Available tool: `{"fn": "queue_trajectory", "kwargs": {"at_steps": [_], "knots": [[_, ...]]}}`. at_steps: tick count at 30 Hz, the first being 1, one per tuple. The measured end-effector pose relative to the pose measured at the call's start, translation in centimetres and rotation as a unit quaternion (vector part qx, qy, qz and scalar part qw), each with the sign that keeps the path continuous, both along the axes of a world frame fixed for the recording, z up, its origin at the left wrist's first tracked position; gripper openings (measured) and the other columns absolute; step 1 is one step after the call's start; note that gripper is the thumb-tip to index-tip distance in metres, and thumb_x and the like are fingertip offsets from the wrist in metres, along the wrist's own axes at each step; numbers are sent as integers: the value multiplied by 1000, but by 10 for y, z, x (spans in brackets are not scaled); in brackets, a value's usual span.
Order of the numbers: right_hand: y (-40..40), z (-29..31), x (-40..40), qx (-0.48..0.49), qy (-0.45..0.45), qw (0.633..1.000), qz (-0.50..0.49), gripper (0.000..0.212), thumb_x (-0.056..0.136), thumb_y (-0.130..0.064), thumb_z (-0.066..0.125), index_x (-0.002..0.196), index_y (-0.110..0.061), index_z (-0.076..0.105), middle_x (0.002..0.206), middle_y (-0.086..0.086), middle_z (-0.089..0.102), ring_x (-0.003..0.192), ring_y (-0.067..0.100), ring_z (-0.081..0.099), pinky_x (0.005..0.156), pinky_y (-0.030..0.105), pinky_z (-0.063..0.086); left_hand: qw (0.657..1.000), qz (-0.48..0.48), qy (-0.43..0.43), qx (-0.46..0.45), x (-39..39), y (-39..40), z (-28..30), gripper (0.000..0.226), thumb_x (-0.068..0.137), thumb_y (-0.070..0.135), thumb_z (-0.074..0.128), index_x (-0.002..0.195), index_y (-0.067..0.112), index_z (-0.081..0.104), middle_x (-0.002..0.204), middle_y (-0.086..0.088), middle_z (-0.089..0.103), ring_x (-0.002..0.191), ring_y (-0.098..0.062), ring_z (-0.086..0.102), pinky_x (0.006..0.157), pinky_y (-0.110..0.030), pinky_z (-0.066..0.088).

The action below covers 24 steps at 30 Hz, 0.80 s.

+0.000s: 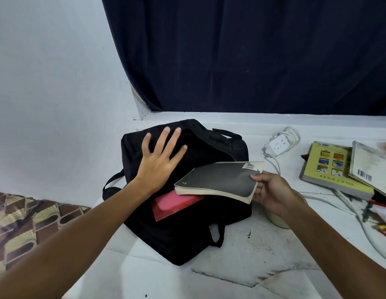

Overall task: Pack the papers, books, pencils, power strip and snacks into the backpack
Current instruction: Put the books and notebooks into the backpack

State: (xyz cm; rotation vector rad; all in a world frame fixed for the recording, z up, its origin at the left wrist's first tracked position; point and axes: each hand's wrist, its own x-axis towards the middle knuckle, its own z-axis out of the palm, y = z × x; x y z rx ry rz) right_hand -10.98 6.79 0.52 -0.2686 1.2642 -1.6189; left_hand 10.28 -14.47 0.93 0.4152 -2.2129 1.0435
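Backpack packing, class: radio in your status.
Left hand flat on backpack. Right hand grips black book, halfway in over red book. Power strip still out.

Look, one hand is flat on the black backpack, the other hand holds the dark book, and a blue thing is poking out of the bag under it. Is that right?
Almost. The thing poking out of the backpack under the dark book is red, not blue; the head view shows this. The rest holds: the left hand lies flat on the backpack, and the right hand holds the book.

Head view, downward over table (241, 266)
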Motion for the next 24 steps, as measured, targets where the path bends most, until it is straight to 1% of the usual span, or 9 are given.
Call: {"fn": "queue_trajectory", "kwargs": {"at_steps": [2,3,6,8,10,12,15,19,24], "knots": [[-1,1,1,5,2,1000,0,19,90,3,42,96,-3,60,63,9,70,50,19,67,43,26,52,988,105,-65,90,-4,8,-2,47,89,28,53,134,15,57,157,-23,27,146,-40,20,109,-69,11],[-1,2,1,7,4,1000,1,20,90,3,43,99,-3,60,64,9,70,50,19,67,43,26,52,971,158,-87,156,-7,11,-2,62,88,47,48,140,12,50,160,-23,16,149,-39,8,110,-70,2],[-1,0,1,9,7,1000,-3,26,89,3,44,109,-2,59,67,9,70,52,19,67,44,27,52,917,254,-114,286,-20,9,3,109,79,85,9,152,6,24,162,-20,-4,148,-36,-16,106,-71,-14],[1,-2,1,6,7,1000,-8,26,88,3,45,109,-3,60,69,9,71,54,19,67,45,28,53,881,288,-140,348,-31,0,-2,129,64,96,3,154,4,10,163,-17,-5,147,-36,-19,104,-73,-14],[3,-6,2,2,3,1000,-14,24,88,4,46,103,-3,63,71,8,72,57,19,68,48,29,54,853,294,-162,399,-37,-6,-10,138,57,101,12,154,3,8,162,-15,7,149,-36,-5,108,-72,-5],[4,-10,4,2,3,1000,-19,23,87,4,47,99,-5,65,75,9,72,59,20,68,52,30,56,849,270,-154,427,-37,-12,-22,131,56,100,27,148,6,26,152,-11,35,141,-32,28,110,-63,19],[4,-12,6,8,19,1000,-16,27,88,4,47,106,-5,65,83,11,71,64,22,69,54,33,57,865,217,-120,435,-36,-22,-28,97,60,94,45,113,12,53,115,-7,65,106,-28,60,87,-41,45],[3,-8,10,1,39,999,-21,28,88,5,48,110,-5,64,92,15,70,71,26,69,57,34,57,850,185,-93,485,-40,-38,-2,78,63,87,55,89,14,59,98,-10,67,96,-33,63,81,-39,48],[-9,9,24,-28,27,998,-40,18,90,7,47,93,-6,60,73,11,71,60,22,70,49,32,55,831,131,-82,535,-42,-60,50,67,70,83,50,67,16,52,74,-2,57,82,-28,60,72,-37,47]]}}
